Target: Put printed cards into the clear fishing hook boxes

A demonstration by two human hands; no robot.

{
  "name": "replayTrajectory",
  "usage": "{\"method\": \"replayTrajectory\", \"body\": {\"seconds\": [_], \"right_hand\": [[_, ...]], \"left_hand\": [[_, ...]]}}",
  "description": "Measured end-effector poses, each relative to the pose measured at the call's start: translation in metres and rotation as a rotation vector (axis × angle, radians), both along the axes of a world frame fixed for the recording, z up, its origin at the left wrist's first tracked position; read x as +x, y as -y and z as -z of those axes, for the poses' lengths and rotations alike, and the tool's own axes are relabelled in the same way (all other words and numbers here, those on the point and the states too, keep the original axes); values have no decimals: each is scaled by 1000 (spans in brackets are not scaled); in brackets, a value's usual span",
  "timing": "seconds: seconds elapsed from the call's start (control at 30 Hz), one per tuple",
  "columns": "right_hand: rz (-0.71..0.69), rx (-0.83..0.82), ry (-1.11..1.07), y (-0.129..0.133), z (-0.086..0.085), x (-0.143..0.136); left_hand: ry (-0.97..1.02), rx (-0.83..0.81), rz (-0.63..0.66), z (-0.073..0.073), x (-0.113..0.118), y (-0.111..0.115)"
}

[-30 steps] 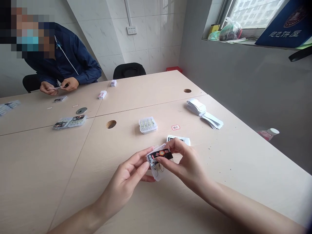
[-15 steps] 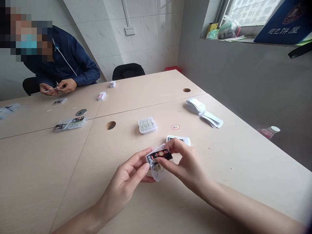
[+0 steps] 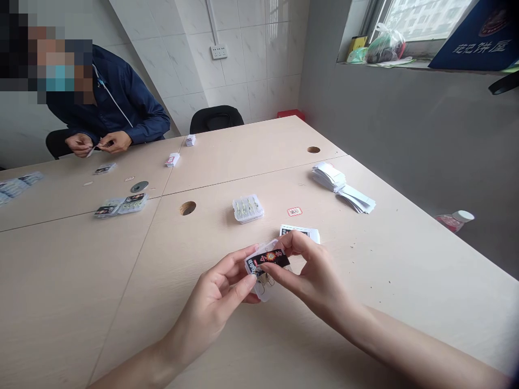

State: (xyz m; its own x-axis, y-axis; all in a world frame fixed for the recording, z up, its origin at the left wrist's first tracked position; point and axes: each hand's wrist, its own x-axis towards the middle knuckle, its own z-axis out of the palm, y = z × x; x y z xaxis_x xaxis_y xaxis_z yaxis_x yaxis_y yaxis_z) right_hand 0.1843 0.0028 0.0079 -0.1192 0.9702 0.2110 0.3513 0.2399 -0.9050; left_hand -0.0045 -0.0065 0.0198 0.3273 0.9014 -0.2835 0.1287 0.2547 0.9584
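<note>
My left hand (image 3: 221,289) grips a small clear plastic box (image 3: 265,292) by its left side, thumb in front and fingers behind. Metal hooks, which look like fishing hooks, show inside the box. Between thumb and fingers, my right hand (image 3: 312,270) pinches a black printed card (image 3: 271,258) that lies against the upper part of the box. Just behind my right hand is a stack of printed cards (image 3: 310,233), partly hidden by the fingers. Farther back stands another clear box (image 3: 248,208) with several hooks in it.
White paper slips (image 3: 329,177) lie in piles on the right. A small red-edged label (image 3: 294,211) is on the table (image 3: 203,259), near a round cable hole (image 3: 188,208). Labelled boxes (image 3: 121,205) stand at left. Across the table, a co-worker's hands (image 3: 115,141) handle a small item.
My left thumb has shifted slightly right, onto the card's lower edge. The whole view has moved a little. The co-worker's hands have tilted their small item.
</note>
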Motion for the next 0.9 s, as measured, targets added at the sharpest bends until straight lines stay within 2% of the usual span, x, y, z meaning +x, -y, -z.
{"method": "replayTrajectory", "body": {"seconds": [0.6,0.9], "right_hand": [[-13,0,1,0,-2,0],[-10,54,45,1,-3,-1]], "left_hand": [[19,3,-11,-3,0,0],[58,12,-18,-4,0,-1]]}}
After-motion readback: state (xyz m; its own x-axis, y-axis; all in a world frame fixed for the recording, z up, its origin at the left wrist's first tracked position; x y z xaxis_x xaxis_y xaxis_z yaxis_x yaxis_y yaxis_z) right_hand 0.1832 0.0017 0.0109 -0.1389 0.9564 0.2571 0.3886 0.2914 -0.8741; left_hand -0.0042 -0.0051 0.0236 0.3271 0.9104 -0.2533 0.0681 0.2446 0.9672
